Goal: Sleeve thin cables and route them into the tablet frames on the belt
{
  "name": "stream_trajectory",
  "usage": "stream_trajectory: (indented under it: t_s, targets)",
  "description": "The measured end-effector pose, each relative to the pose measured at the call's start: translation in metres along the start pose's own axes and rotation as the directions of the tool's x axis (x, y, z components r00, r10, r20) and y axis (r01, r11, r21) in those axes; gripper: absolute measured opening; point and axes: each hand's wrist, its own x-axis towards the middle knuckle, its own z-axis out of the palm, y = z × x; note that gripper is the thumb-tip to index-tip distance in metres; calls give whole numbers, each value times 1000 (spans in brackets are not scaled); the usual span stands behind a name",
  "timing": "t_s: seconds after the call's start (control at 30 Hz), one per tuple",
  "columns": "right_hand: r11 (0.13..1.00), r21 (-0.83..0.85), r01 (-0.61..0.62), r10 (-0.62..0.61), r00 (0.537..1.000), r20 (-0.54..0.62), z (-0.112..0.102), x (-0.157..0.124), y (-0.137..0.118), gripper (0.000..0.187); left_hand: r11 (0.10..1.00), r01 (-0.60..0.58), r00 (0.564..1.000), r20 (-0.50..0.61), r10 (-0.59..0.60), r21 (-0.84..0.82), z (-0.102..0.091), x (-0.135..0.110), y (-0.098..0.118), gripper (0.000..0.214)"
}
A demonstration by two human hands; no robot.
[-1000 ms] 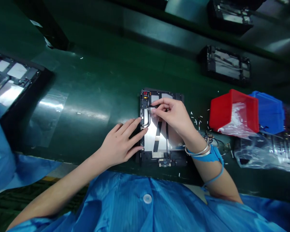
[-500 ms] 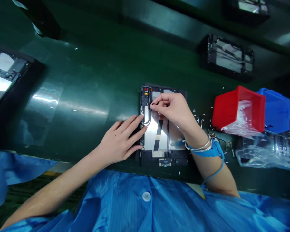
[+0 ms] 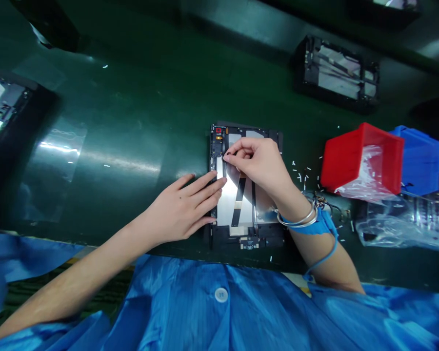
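Observation:
An opened tablet point(image 3: 227, 207) lies on the bench before me, its silver battery area, dark ribbon point(image 3: 238, 202) and circuit parts exposed. My left hand point(image 3: 183, 209) rests flat with fingers stretched across the tablet's left edge, the fingertips over the narrow board strip. Thumb and index finger of my right hand point(image 3: 263, 161) are pinched together on a thin black cable point(image 3: 225, 168) along that strip. The cable's lower end is hidden under my left fingertips. A blue wrist strap point(image 3: 324, 223) and silver bangles circle my right wrist.
Right of the tablet stand a red bin point(image 3: 342, 165) holding clear plastic and a blue bin point(image 3: 422, 161). Small white scraps point(image 3: 299, 176) litter the bench near them. Clear plastic packaging point(image 3: 388, 224) lies in front. More opened devices sit at back right point(image 3: 338, 73) and far left point(image 3: 7, 105).
My left fingers have slid slightly up and right, now covering the cable's lower bend. My right hand keeps its pinch, shifted slightly left. The whole view has moved a little.

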Motion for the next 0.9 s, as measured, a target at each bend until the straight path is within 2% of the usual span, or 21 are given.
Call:
stream_trajectory:
  t_s: [0.33,0.43,0.57,0.63,0.73,0.8,0.9]
  targets:
    - [993,-114,17,-21,999,-35,4,-1,-1,4,1000,-18,998,-60,19,17,-2,11,-9,46]
    - [983,-173,68,-86,991,-103,-10,-14,-6,16,999,15,997,-78,-13,34,1,21,-15,44]
    - [933,-354,61,-162,951,-263,-41,-58,0,20,991,126,984,-120,-129,-38,0,26,-16,42]
    - [876,-483,-9,-162,936,-311,-49,-83,12,22,965,215,954,-178,-240,-149,-1,19,-8,45]
    - [752,-647,-126,-135,932,-337,-42,-110,33,30,877,412,851,-239,-467,-246,1,0,18,51]
    - [727,-667,-164,-89,940,-329,-30,-120,41,38,811,518,797,-191,-573,-272,5,-12,40,48]
    - [805,-564,-183,-26,939,-343,-17,-120,42,49,697,565,766,-33,-642,-441,10,-22,68,47]
